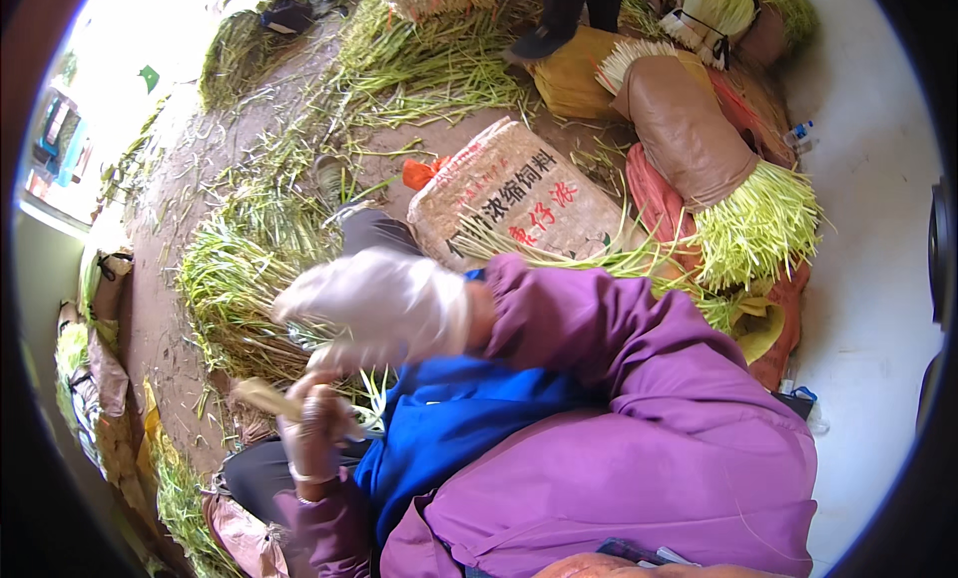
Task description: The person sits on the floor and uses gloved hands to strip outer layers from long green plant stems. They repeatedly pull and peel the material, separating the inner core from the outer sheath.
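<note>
My right hand (378, 308), in a pale, motion-blurred glove, reaches across above the blue apron (479, 398); whether it grips anything is unclear. Just below it is my left hand (318, 428), also in a thin glove, closed on a short tan piece (266, 398) that looks like wood and is blurred. A heap of long green stalks (232, 293) lies on the floor beyond both hands. More loose stalks (584, 260) rest on a printed woven sack (524, 192) beside my right arm.
A wrapped bundle of pale green stalks (688, 136) lies by the white wall (861, 204). Stalks litter the floor (165, 226). Another person's shoe (542, 43) is near a yellow sack (576, 76). More bundles (82, 383) stand along the left wall.
</note>
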Demonstrator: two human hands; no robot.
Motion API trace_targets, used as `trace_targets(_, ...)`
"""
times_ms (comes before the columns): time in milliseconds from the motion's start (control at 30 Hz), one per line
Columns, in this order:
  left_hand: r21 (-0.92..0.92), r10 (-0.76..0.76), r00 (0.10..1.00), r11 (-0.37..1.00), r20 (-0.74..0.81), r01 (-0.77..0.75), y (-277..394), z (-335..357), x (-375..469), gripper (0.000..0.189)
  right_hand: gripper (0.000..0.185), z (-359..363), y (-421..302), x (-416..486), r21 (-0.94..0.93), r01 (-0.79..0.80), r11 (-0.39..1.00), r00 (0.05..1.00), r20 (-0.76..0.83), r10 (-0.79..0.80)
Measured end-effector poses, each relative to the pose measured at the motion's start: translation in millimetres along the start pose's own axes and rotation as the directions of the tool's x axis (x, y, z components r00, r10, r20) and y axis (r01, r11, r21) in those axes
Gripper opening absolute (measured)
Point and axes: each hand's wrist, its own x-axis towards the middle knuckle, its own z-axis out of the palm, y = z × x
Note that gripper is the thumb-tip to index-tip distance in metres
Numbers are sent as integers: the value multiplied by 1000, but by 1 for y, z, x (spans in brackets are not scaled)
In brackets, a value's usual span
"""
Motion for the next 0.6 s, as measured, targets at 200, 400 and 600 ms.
trace_targets(200,417,109,945,877,310,-238,-14,19,-6,31,32,69,-16,22,27,52,998,974,218,-57)
trace_targets(400,-88,-275,907,944,319,317,-17,15,-14,40,33,68,-10,2,-43,-189,981,912,364,191)
trace_targets(600,37,-334,880,939,337,342,-20,19,-17,40,27,85,-13,-4,29,-255,966,885,410,221)
